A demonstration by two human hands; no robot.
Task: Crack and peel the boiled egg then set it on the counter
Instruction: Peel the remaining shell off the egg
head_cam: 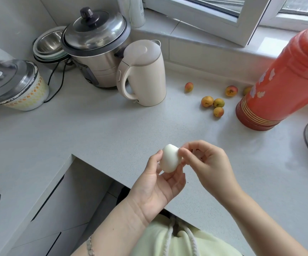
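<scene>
Egg (170, 158) underside hidden by left hand (156, 183) fingers (177, 177).

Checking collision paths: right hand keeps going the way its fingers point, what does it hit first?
The egg: the right hand's fingertips point left and already look to be touching its side. Left hand sits behind it.

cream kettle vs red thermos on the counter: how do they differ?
The cream kettle is plain, with no pattern; the red thermos has pale leaf prints and gold bands near its base. The kettle is wholly in frame, handle toward the camera; the thermos runs out of frame at the top right, and no handle shows. The kettle stands beside the steel cooker; the thermos stands by the small fruits. Both stand upright on the counter.
</scene>
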